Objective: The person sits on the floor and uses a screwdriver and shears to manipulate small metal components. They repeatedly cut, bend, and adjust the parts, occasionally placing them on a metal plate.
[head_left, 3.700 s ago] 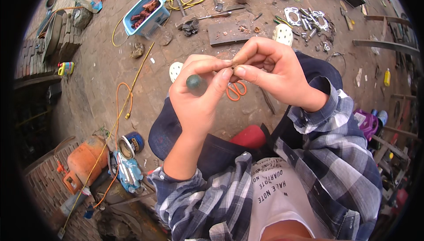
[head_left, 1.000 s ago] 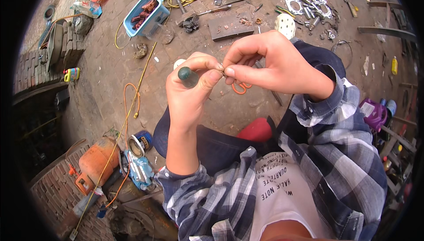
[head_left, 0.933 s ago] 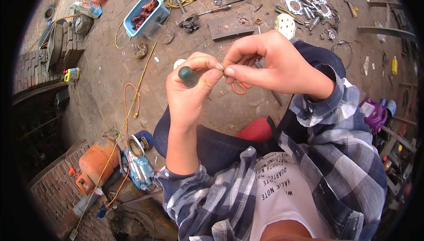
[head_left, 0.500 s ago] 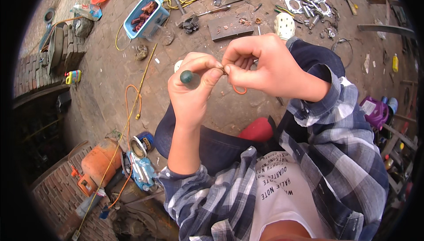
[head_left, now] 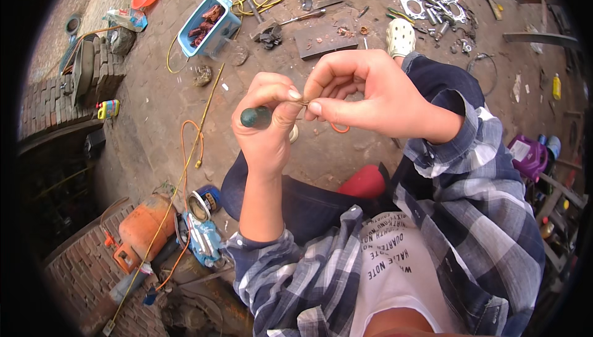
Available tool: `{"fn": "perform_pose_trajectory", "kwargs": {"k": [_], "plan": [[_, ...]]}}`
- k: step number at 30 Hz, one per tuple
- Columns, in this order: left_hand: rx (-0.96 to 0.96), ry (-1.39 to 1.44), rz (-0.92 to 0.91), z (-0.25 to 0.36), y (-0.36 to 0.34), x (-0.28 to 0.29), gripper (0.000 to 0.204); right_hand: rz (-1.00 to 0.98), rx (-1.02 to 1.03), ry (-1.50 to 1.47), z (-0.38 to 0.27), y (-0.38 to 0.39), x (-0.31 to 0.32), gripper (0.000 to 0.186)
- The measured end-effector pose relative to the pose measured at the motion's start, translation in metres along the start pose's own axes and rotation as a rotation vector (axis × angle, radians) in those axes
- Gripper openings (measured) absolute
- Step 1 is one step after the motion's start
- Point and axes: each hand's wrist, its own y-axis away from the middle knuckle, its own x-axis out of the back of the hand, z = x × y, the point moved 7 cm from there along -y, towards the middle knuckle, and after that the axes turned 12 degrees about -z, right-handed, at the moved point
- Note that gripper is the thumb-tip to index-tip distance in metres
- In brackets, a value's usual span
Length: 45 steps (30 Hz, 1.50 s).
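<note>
My left hand (head_left: 269, 136) is closed around a tool whose dark green rounded handle end (head_left: 252, 117) sticks out beside the thumb; the rest of it is hidden in the hand. Its thumb and forefinger also pinch a thin brownish strand (head_left: 302, 103). Opposite, my right hand (head_left: 380, 96) pinches the same strand, so the fingertips of both hands nearly meet. Below the right fingers shows part of an orange loop (head_left: 340, 129); whether that hand holds it, I cannot tell. Both hands are raised over the ground in front of my bent legs.
Ahead stand a blue tub (head_left: 210, 28) of reddish copper pieces and a flat metal block (head_left: 324, 39) with copper bits. A hammer (head_left: 262, 25) lies nearby. Metal gaskets (head_left: 412, 6) and parts are at far right. An orange gas cylinder (head_left: 145, 229) and yellow hose (head_left: 210, 108) lie left.
Both hands have shifted slightly left and a little down, still pinched together. The green handle has tilted and more of its side shows. The view has moved slightly.
</note>
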Motion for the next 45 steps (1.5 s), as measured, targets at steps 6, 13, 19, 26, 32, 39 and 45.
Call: {"fn": "perform_pose_trajectory", "kwargs": {"k": [6,13,19,26,32,39,45], "plan": [[-0.006,0.051,-0.015,0.002,-0.001,-0.004,0.014,0.117,0.231,0.340,-0.011,0.005,0.003,0.014],[0.029,0.051,0.004,0.001,0.000,-0.004,0.016,0.176,0.293,0.496,-0.018,0.007,0.004,0.015],[0.032,0.005,0.037,0.002,0.002,-0.002,0.015,0.199,0.335,0.565,-0.021,0.007,0.003,0.015],[-0.048,-0.282,0.070,0.011,0.002,-0.002,0.014,0.226,0.309,0.689,-0.019,0.007,0.003,0.012],[-0.082,-0.510,0.120,0.020,0.004,-0.013,0.015,0.308,0.397,0.918,-0.017,0.009,0.001,0.017],[-0.073,-0.394,0.236,0.010,0.011,-0.008,0.013,0.403,0.555,1.126,-0.022,0.010,-0.011,0.013],[0.123,0.099,0.284,-0.006,0.013,0.002,0.011,0.358,0.399,0.682,-0.010,-0.003,0.002,0.008]]}}
